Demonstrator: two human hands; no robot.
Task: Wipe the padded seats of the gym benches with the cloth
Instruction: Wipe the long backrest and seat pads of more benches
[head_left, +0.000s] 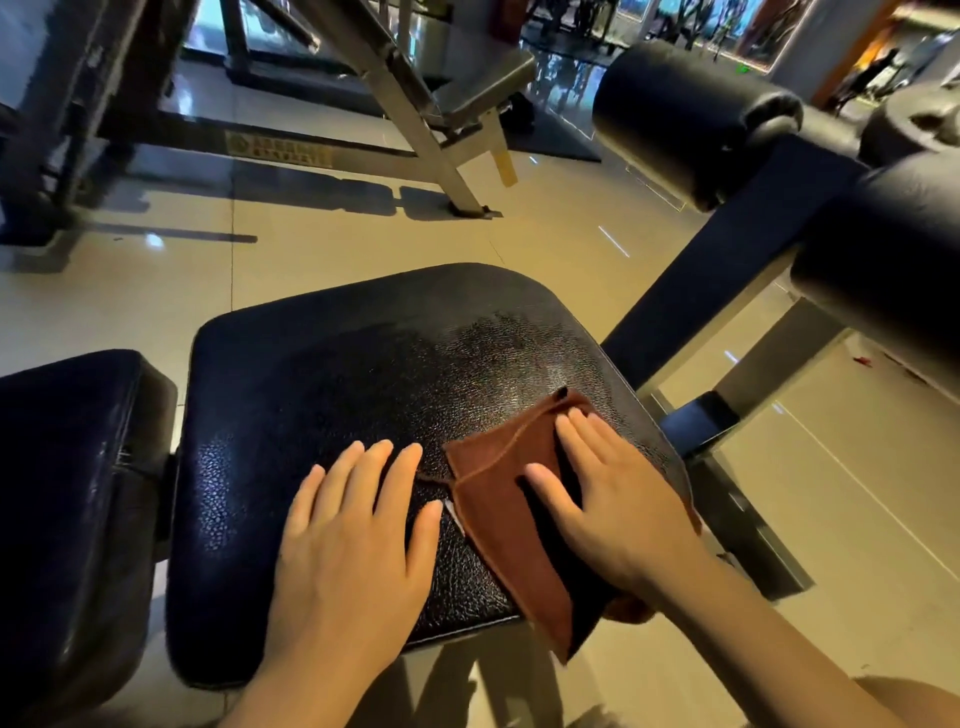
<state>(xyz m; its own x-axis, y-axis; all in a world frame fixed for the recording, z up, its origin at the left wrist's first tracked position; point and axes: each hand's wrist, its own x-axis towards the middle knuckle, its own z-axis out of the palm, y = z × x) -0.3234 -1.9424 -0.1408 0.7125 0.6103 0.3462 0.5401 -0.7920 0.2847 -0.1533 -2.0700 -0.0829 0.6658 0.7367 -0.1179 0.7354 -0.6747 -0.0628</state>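
A black padded bench seat (363, 374) with grained leather fills the middle of the view. A folded brown cloth (498, 499) lies on its right front part, hanging over the front edge. My right hand (608, 493) lies flat on the cloth, fingers spread, pressing it onto the seat. My left hand (353, 540) rests flat on the bare seat just left of the cloth, fingers apart, holding nothing. A second black pad (67, 467) adjoins the seat on the left.
Black roller pads (691, 114) and a dark frame arm (727, 270) rise at the right. A dark phone-like slab (698, 421) lies on the frame beside the seat. Another metal bench frame (405, 104) stands behind on the glossy tiled floor (311, 244).
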